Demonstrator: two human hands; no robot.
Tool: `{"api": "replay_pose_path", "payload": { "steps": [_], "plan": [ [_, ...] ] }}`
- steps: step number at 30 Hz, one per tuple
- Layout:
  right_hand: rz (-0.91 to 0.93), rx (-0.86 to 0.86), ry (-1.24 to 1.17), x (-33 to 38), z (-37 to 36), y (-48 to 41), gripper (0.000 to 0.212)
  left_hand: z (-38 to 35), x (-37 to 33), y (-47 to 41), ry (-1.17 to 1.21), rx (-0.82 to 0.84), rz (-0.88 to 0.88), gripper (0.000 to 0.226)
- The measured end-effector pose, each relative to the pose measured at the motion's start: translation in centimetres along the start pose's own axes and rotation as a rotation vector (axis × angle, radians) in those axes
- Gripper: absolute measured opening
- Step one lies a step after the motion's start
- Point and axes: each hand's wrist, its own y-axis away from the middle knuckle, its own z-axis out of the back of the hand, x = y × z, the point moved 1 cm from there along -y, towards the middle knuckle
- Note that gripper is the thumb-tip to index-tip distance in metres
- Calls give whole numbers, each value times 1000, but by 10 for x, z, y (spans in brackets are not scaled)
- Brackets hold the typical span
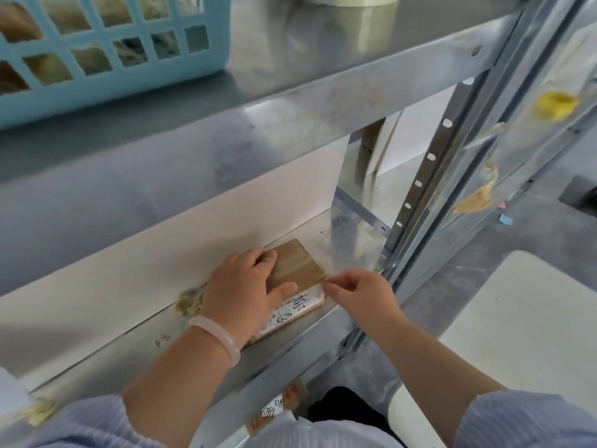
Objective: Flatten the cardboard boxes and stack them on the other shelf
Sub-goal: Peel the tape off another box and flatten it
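Observation:
A small flattened brown cardboard box (298, 261) lies on top of another flat box with a white handwritten label (298, 307), both on the middle metal shelf (200, 334). My left hand (244, 291) presses flat on the top box, fingers spread over its left part. My right hand (358, 294) pinches the near right corner of the top box between thumb and fingertips. Below the shelf edge another labelled cardboard box (279, 407) shows partly, hidden mostly by the shelf and my sleeve.
A light blue plastic basket (106, 53) stands on the upper shelf (323, 101), with a tape roll (352, 0) behind it. A white board (161, 253) backs the middle shelf. The perforated metal upright (423, 176) rises to the right; a white table (529, 321) stands lower right.

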Motion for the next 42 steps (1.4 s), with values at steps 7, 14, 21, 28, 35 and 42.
{"api": "replay_pose_path", "payload": {
  "steps": [7, 14, 21, 28, 35, 42],
  "plan": [
    [-40, -37, 1, 2, -5, 1, 14, -1, -2, 0, -50, -8, 7, 78],
    [-113, 140, -340, 7, -2, 0, 10, -2, 0, 1, -62, 4, 7, 79],
    [-25, 112, -377, 22, 7, -8, 10, 1, 0, 3, -23, 10, -19, 79],
    [114, -4, -189, 40, 6, -29, 6, 2, 3, 5, 23, 23, -32, 78],
    [-65, -30, -427, 39, 16, -44, 15, 3, 9, 9, 149, 16, -67, 77],
    [-194, 256, -133, 39, -16, -41, 14, 5, 16, 12, 202, 38, -129, 81]
  ]
}}
